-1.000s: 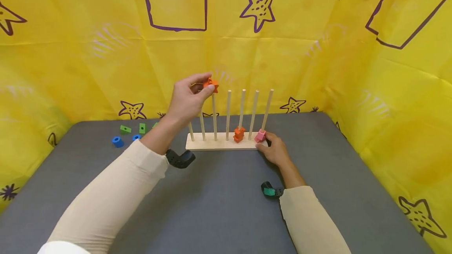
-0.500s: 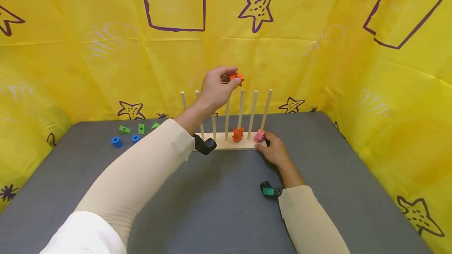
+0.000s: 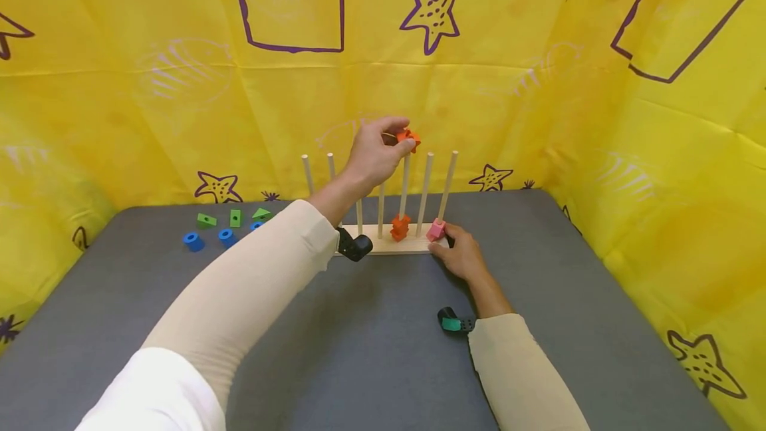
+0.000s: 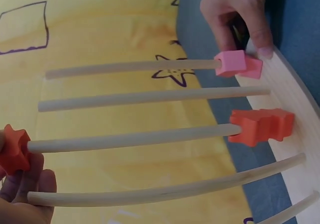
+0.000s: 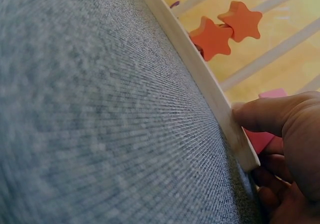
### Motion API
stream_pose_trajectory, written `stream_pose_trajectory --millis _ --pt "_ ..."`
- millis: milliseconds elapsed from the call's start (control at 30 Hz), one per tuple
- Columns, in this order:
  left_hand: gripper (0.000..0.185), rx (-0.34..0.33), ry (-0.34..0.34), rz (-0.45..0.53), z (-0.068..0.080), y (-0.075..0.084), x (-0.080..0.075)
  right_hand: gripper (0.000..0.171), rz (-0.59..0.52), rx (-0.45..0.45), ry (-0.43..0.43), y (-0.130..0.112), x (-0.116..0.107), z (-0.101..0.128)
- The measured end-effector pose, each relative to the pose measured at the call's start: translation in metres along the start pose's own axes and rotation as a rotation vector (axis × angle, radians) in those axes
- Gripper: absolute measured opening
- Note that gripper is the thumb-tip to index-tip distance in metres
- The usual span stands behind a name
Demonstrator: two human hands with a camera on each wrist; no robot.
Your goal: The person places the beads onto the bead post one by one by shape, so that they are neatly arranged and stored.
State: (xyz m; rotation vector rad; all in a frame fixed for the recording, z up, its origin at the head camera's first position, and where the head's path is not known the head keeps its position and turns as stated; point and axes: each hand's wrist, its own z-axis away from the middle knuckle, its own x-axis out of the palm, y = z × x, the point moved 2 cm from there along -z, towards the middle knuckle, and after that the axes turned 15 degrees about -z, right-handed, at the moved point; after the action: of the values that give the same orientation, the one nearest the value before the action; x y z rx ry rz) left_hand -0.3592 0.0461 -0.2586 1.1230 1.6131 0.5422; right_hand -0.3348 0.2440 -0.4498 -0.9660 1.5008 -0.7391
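Observation:
My left hand [image 3: 377, 153] pinches an orange star bead [image 3: 409, 140] right at the tip of a wooden peg [image 3: 404, 186]. In the left wrist view this star [image 4: 15, 151] lines up with the peg's end. Low on the same peg sit orange stars [image 3: 399, 228], stacked on the wooden base [image 3: 383, 245]. My right hand [image 3: 463, 255] grips the base's right end, its thumb on the front edge in the right wrist view. Beside those fingers, pink blocks [image 3: 436, 230] sit at the foot of the rightmost peg. The left forearm hides part of the base's left side.
Green pieces [image 3: 206, 220] and blue cylinders [image 3: 193, 241] lie on the grey table [image 3: 383, 351] at the left. Several upright pegs line the base, close together. A yellow patterned cloth [image 3: 509, 105] hangs behind and at the right.
My left hand has carried the orange star rightward across the pegs, then lowered it slightly to the tip of the star peg. My right hand keeps its grip on the base.

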Motion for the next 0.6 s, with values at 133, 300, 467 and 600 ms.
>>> stream_pose_trajectory --millis 133,300,467,600 --pt "0.041 -0.004 -0.016 0.001 0.001 -0.006 0.003 0.049 -0.003 0.002 0.006 0.000 0.000 0.000" --pt "0.043 0.004 -0.031 0.000 0.004 -0.013 0.005 0.050 -0.002 0.011 0.003 -0.001 0.000 0.000" --pt "0.045 -0.012 -0.044 0.010 0.006 -0.022 0.009 0.050 0.002 0.017 -0.001 -0.001 0.000 0.000" --pt "0.047 -0.031 -0.053 0.028 0.009 -0.028 0.014 0.049 0.006 0.020 -0.001 -0.001 0.001 0.000"
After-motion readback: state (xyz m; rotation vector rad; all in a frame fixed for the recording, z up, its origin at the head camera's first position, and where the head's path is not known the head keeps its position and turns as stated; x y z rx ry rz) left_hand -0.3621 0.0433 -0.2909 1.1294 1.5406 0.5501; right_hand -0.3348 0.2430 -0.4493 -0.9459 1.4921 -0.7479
